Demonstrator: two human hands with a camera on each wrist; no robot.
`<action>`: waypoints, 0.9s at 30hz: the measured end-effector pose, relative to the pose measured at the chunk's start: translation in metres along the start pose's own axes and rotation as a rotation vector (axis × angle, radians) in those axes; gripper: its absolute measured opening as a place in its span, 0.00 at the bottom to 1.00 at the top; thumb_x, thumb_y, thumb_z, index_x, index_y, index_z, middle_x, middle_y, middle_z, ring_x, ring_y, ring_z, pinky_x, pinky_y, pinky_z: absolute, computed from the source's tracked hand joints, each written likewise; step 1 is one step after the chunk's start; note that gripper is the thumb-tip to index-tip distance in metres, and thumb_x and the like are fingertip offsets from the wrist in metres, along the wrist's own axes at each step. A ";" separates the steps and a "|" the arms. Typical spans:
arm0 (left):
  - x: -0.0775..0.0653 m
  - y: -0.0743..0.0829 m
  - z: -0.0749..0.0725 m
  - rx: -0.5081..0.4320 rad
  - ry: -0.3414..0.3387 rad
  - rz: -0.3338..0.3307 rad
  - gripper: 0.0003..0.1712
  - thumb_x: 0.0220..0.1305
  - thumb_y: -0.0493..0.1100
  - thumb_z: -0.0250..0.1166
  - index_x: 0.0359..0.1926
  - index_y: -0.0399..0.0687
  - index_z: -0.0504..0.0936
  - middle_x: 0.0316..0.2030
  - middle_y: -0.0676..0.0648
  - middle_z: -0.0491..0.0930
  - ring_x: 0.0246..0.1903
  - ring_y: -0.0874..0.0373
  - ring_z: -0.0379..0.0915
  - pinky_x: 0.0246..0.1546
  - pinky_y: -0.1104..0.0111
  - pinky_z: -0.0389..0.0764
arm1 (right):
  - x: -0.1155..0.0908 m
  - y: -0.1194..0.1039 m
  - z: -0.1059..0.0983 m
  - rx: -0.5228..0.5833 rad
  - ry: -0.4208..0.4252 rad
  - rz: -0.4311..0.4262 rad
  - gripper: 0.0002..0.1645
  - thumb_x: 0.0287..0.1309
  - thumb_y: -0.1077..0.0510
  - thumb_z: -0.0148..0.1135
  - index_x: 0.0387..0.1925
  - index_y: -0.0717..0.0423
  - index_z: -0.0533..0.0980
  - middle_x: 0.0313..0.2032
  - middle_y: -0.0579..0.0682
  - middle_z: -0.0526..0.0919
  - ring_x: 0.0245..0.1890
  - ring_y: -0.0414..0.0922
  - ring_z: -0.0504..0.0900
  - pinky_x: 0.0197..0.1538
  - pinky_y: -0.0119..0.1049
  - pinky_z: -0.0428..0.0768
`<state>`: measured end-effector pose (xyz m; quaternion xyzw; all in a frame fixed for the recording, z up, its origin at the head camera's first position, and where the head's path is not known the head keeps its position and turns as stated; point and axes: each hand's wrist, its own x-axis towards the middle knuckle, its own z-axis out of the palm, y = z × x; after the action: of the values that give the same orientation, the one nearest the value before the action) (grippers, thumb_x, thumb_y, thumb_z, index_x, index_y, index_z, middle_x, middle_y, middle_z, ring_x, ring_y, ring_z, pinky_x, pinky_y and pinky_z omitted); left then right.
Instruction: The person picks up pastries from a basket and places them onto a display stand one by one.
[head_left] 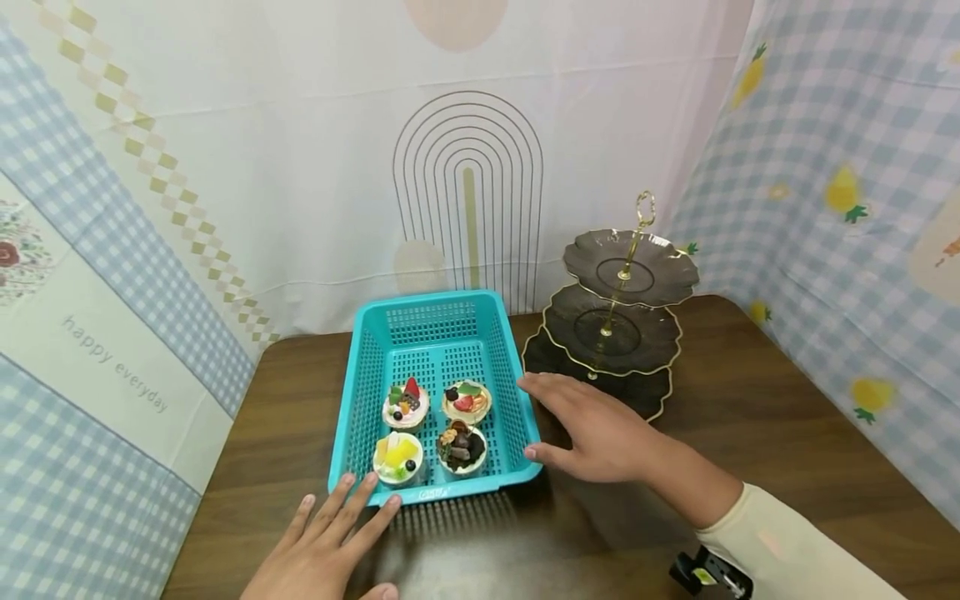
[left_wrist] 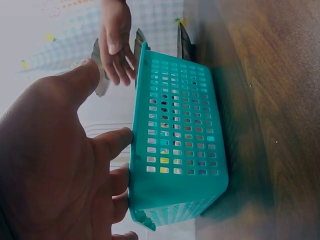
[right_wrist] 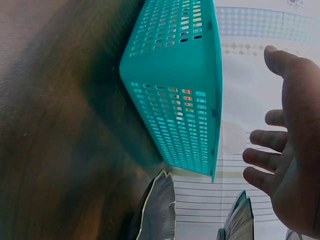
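Observation:
A turquoise plastic basket (head_left: 347,417) stands on the wooden table, with several small decorated cakes inside near its front: one with yellow fruit (head_left: 397,457), one with chocolate topping (head_left: 462,448), and two fruit-topped ones, a left cake (head_left: 406,406) and a right cake (head_left: 467,402). My left hand (head_left: 322,533) is spread at the basket's front left corner; in the left wrist view its straight fingertips touch the rim. Over the basket's right side hovers my right hand (head_left: 592,429), fingers extended, holding nothing. In the right wrist view, that right hand (right_wrist: 295,135) is apart from the rim.
Just right of the basket stands a three-tier dark cake stand (head_left: 611,329) with gold edges and a ring handle on top. Patterned cloth (head_left: 322,167) hangs behind and along both sides of the brown table (head_left: 757,467).

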<state>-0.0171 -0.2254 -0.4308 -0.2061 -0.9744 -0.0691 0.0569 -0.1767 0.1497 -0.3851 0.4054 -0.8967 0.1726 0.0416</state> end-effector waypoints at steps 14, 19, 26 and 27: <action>0.001 0.001 0.000 -0.042 -0.035 -0.027 0.45 0.65 0.75 0.59 0.79 0.75 0.59 0.79 0.52 0.55 0.75 0.72 0.19 0.67 0.39 0.56 | 0.034 -0.002 0.006 -0.058 -0.033 -0.022 0.50 0.63 0.38 0.70 0.76 0.59 0.64 0.73 0.59 0.67 0.73 0.56 0.65 0.72 0.55 0.65; 0.001 0.001 0.000 -0.042 -0.032 -0.026 0.45 0.65 0.75 0.59 0.79 0.74 0.60 0.79 0.52 0.56 0.74 0.73 0.18 0.66 0.39 0.56 | 0.043 -0.003 0.008 -0.081 -0.068 -0.021 0.50 0.62 0.38 0.71 0.76 0.59 0.64 0.73 0.60 0.67 0.73 0.57 0.64 0.72 0.55 0.64; 0.001 0.001 -0.001 -0.036 -0.030 -0.028 0.45 0.64 0.75 0.59 0.79 0.75 0.60 0.79 0.52 0.55 0.77 0.67 0.25 0.67 0.39 0.56 | 0.056 -0.002 0.007 -0.099 -0.110 -0.028 0.51 0.59 0.39 0.73 0.74 0.59 0.66 0.72 0.60 0.68 0.72 0.58 0.66 0.72 0.55 0.65; 0.001 0.001 -0.001 -0.034 -0.031 -0.029 0.45 0.64 0.75 0.59 0.79 0.75 0.60 0.79 0.52 0.55 0.77 0.65 0.29 0.67 0.39 0.56 | 0.058 -0.002 0.008 -0.103 -0.114 -0.028 0.51 0.58 0.38 0.74 0.74 0.59 0.66 0.72 0.59 0.68 0.72 0.58 0.66 0.71 0.55 0.65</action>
<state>-0.0178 -0.2243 -0.4295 -0.1939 -0.9768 -0.0834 0.0371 -0.2136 0.1051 -0.3794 0.4243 -0.8997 0.1021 0.0138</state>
